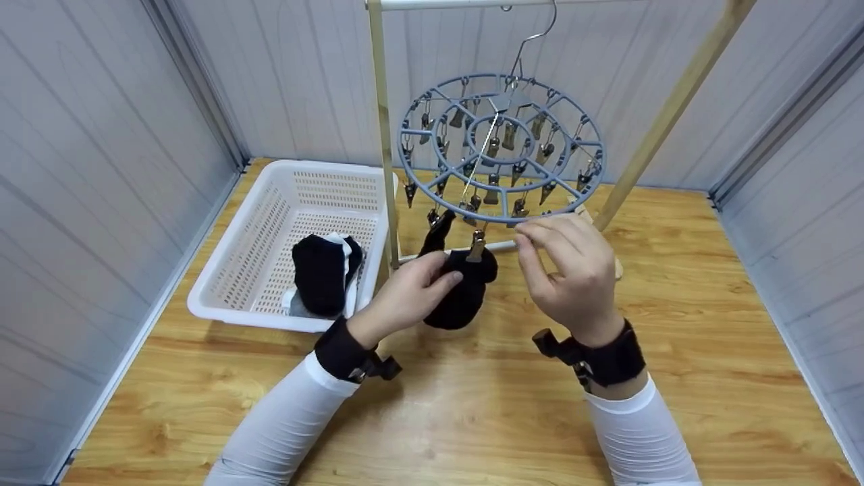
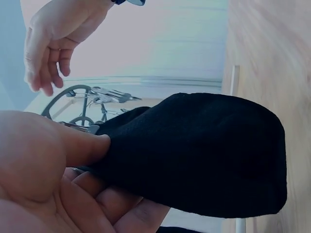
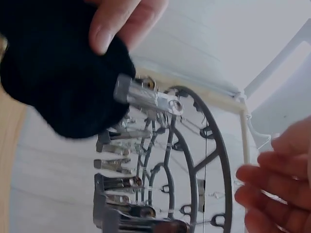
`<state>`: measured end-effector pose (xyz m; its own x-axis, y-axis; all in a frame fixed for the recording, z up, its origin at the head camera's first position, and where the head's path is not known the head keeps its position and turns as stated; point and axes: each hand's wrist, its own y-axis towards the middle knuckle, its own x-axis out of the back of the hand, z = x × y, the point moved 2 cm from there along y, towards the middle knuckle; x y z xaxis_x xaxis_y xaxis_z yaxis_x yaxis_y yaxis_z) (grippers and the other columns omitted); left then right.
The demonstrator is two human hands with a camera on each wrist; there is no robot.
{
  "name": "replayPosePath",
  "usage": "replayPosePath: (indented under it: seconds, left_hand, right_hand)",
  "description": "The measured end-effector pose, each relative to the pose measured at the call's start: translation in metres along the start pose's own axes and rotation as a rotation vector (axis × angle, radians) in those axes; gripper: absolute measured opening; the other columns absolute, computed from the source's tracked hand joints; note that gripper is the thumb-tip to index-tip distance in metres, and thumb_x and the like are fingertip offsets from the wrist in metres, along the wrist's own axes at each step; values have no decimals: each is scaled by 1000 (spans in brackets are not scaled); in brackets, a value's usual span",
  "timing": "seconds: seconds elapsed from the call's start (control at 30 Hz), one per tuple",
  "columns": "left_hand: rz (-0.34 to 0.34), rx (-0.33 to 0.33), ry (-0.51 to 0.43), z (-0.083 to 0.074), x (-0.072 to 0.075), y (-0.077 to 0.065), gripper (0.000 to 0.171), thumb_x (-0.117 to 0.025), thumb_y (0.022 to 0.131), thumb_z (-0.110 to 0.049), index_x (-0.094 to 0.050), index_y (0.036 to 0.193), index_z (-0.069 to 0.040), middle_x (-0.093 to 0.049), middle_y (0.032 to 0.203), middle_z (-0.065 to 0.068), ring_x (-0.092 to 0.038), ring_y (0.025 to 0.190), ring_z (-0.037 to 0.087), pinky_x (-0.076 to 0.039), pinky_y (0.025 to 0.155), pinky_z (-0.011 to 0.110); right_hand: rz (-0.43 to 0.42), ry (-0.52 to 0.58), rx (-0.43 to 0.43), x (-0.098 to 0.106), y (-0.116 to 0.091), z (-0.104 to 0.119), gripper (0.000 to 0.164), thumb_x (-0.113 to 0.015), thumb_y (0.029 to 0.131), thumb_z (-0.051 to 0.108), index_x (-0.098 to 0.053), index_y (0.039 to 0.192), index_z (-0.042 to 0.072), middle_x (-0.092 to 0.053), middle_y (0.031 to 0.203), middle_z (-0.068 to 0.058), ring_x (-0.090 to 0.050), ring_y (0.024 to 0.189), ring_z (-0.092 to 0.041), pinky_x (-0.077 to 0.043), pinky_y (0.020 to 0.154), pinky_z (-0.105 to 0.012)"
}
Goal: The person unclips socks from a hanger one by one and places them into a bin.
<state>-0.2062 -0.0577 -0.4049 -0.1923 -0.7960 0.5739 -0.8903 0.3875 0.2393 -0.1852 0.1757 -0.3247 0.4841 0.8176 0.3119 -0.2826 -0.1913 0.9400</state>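
My left hand (image 1: 408, 291) pinches a black sock (image 1: 460, 302) between thumb and fingers near its upper edge. A metal clip (image 1: 477, 247) hanging from the round drying hanger (image 1: 503, 214) bites that edge; the right wrist view shows the clip (image 3: 146, 98) on the cloth too. The sock (image 2: 209, 155) spreads out from the left thumb in the left wrist view. Just right of the clip, beside the hanger's front rim, my right hand (image 1: 572, 268) is raised with loosely bent fingers and holds nothing. Behind the left hand, a second black piece (image 1: 437, 233) hangs from another clip.
A white plastic basket (image 1: 233, 316) on the left holds black, white and grey socks (image 1: 320, 275). The hanger's hook hangs from a rack's white bar (image 1: 466, 4) between wooden posts (image 1: 665, 121). Several clips dangle under the hanger. Pale panels enclose the wooden tabletop (image 1: 486, 412).
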Motion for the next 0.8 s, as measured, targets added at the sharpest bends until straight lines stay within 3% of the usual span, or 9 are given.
replayPosePath:
  seconds: [0.13,0.33,0.5,0.8]
  left_hand:
    - [8,-2,-3,-2,-1,0,22,-66,114,-22,-59,97,-10,-42,77,-4,-50,73,17,-42,69,37]
    - [15,-20,-2,-4,-4,-1,20,-67,113,-22,-61,98,-10,-49,80,-5,-53,75,17,-45,68,36]
    - [31,-41,-9,-6,-5,-2,19,-66,114,-22,-61,99,-10,-52,82,-4,-55,76,17,-47,69,36]
    - [46,-47,-13,-6,-6,-2,21,-66,114,-20,-59,96,-10,-49,79,-5,-52,71,14,-44,65,33]
  right_hand:
    - [169,-23,-12,-3,-5,0,13,-79,101,13,-85,103,1,-82,97,-10,-76,84,-32,-63,75,-48]
    - [392,-48,-121,-13,-14,-8,32,-79,106,26,-80,121,-3,-81,112,-16,-78,100,-34,-65,88,-49]
    - [444,78,-258,-25,-20,-18,37,-80,106,26,-77,130,-2,-80,121,-16,-77,111,-32,-62,97,-49]
    - [493,316,-496,-38,-26,-22,37,-73,111,23,-75,139,-1,-79,130,-12,-76,114,-22,-60,101,-38]
